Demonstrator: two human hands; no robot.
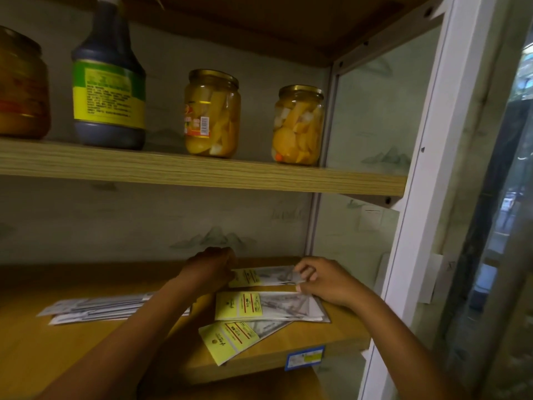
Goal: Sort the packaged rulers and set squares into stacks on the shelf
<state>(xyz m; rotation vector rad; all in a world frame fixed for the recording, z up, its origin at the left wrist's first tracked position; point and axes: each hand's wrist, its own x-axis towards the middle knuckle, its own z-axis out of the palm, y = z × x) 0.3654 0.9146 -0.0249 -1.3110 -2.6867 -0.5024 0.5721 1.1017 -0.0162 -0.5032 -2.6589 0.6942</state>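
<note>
My left hand (pixel 212 265) and right hand (pixel 320 281) each pinch one end of a yellow-labelled set-square packet (pixel 265 276), held flat, long axis left to right, above the lower shelf (pixel 86 347). Two similar packets (pixel 268 307) lie beneath, near the front edge. A ruler stack (pixel 98 308) lies left, bare shelf around it.

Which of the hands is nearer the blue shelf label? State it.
Right. The right hand sits above the blue shelf label, on the packets; the left hand is farther off, up and left.
</note>
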